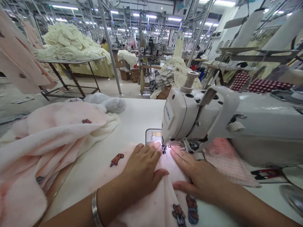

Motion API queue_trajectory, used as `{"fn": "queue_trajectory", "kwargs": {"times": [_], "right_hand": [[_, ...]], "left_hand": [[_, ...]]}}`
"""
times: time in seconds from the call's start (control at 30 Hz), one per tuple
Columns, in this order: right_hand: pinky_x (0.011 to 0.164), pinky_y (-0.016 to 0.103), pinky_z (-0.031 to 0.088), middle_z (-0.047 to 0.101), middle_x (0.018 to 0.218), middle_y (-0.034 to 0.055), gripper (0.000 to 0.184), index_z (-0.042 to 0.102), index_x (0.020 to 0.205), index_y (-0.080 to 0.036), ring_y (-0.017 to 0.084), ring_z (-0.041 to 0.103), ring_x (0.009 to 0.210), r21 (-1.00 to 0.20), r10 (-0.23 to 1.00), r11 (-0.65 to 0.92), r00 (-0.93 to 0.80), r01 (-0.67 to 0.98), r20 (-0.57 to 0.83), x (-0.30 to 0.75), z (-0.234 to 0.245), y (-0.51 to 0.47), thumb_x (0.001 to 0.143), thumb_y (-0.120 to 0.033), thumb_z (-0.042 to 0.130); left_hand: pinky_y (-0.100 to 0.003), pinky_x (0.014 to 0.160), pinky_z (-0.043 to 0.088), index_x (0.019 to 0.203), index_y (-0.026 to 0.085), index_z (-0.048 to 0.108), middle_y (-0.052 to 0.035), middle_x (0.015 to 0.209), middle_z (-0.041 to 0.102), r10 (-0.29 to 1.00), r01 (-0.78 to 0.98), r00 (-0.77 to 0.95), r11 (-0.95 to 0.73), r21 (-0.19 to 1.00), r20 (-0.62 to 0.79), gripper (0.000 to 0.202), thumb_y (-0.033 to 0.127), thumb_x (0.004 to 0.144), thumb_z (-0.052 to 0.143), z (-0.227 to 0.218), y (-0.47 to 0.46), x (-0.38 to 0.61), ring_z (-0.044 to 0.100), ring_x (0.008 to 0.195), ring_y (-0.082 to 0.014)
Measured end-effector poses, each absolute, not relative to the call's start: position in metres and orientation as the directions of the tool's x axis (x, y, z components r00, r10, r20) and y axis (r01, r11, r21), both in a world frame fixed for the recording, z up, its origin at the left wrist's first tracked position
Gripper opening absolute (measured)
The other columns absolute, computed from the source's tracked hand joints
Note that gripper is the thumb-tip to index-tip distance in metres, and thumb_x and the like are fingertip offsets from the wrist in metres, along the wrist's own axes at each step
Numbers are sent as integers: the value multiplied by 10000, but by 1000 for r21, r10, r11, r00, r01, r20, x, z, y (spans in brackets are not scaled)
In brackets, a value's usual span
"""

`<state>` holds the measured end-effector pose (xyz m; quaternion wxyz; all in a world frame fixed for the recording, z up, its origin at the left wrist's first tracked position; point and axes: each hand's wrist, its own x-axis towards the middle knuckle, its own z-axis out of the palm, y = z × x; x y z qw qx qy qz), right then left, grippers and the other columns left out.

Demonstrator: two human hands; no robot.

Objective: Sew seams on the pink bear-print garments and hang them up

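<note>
A pale pink fabric (151, 205) with brown bear prints lies under the needle of a white sewing machine (180, 116). My left hand (144, 167) rests flat on the cloth just left of the presser foot (164, 148), fingers stretched forward and thumb out to the side. On the other side of the foot, my right hand (194, 171) also presses on the fabric with its fingers extended. A fold or seam line runs between the two hands toward the needle. The machine's lamp lights the spot around the needle.
More pink fabric (63, 126) is heaped on the table's left side. Beneath the machine arm lie a checked pink cloth (229, 160) and red-handled thread snips (266, 173). Farther off, cream garments (68, 39) are piled on a metal-legged table, near a metal pole (109, 47).
</note>
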<state>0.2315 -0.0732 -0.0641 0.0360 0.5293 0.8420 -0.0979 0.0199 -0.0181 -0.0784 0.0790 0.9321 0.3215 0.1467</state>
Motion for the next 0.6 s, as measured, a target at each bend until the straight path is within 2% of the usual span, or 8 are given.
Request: {"fn": "queue_trajectory", "kwargs": {"times": [0.07, 0.17, 0.3, 0.43, 0.6], "right_hand": [[1010, 549, 353, 435, 1348, 240, 784, 363, 1370, -41, 366, 450, 1219, -95, 888, 401, -412, 911, -204, 234, -62, -69, 851, -629, 390], [1005, 561, 348, 521, 1273, 236, 731, 461, 1312, -55, 380, 491, 1176, -48, 896, 378, -379, 924, -233, 238, -65, -63, 855, -621, 388], [973, 549, 391, 495, 1310, 209, 715, 490, 1299, -85, 385, 472, 1192, -54, 898, 377, -379, 925, -221, 243, -72, -57, 862, -634, 350], [956, 562, 405, 446, 1366, 158, 693, 470, 1324, -148, 384, 436, 1225, -78, 909, 369, -377, 926, -179, 250, -77, -57, 851, -641, 355], [919, 533, 460, 545, 1289, 96, 626, 545, 1262, -251, 376, 516, 1150, -142, 949, 298, -309, 944, -69, 261, -95, -57, 773, -638, 499]], "left_hand": [[-485, 1042, 277, 1222, 136, 465, -133, 1314, 498, 631, 583, 738, -775, 243, 240, 482, 466, 871, 500, -82, -12, 22, 391, 1257, -287], [-467, 1023, 321, 1205, 125, 474, -161, 1324, 480, 653, 604, 717, -757, 249, 243, 482, 461, 862, 520, -83, -6, 25, 389, 1265, -291], [-464, 1031, 325, 1230, 120, 455, -166, 1365, 436, 673, 615, 706, -737, 279, 220, 522, 475, 854, 529, -82, -2, 26, 331, 1309, -288], [-497, 1070, 268, 1297, 135, 396, -133, 1429, 362, 683, 612, 697, -725, 316, 218, 583, 529, 874, 464, -85, -3, 24, 277, 1339, -272], [-499, 1093, 228, 1321, 128, 378, -133, 1446, 331, 687, 599, 690, -719, 352, 228, 623, 566, 880, 414, -84, -5, 24, 241, 1356, -250]]}}
